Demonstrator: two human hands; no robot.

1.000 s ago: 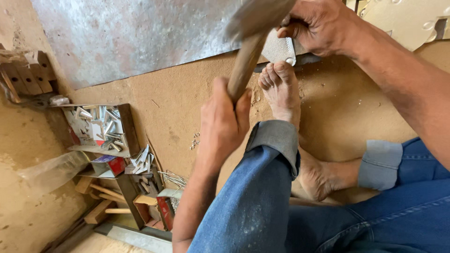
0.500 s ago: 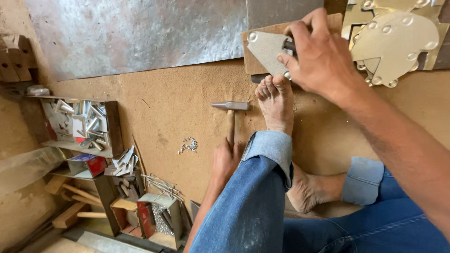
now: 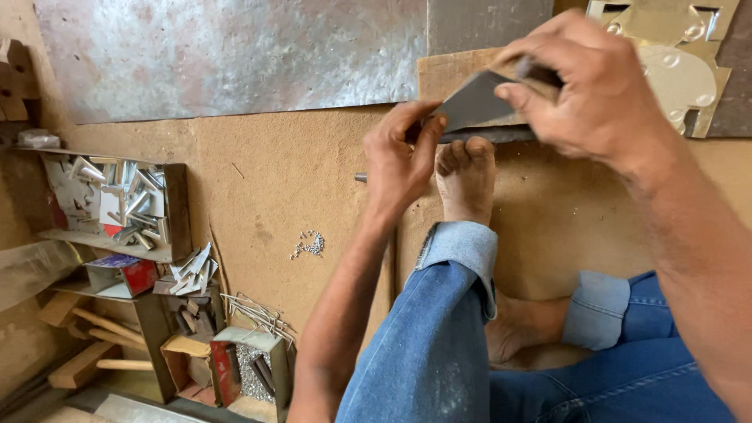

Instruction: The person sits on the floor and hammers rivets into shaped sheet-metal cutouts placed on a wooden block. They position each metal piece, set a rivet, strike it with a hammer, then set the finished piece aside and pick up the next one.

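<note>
Both hands at upper centre of frame, clamped on one grey metal piece (image 3: pixel 475 102): left hand (image 3: pixel 399 160) pinches its lower-left tip, right hand (image 3: pixel 599 90) grips its upper-right end. Piece sits tilted, just above a bare foot (image 3: pixel 466 180) planted on the brown board floor (image 3: pixel 274 188). Hammer head (image 3: pixel 360 178) pokes out left of the left hand (rest hidden). Large dull metal sheet (image 3: pixel 235 55) across the top; brass-coloured cut-out plate (image 3: pixel 681 70) upper right, partly behind the right hand. Small pile of rivets (image 3: pixel 309 244) mid-frame. Left edge: wooden tray of metal offcuts (image 3: pixel 117 204); below it a small red-and-blue box (image 3: pixel 121 270).
</note>
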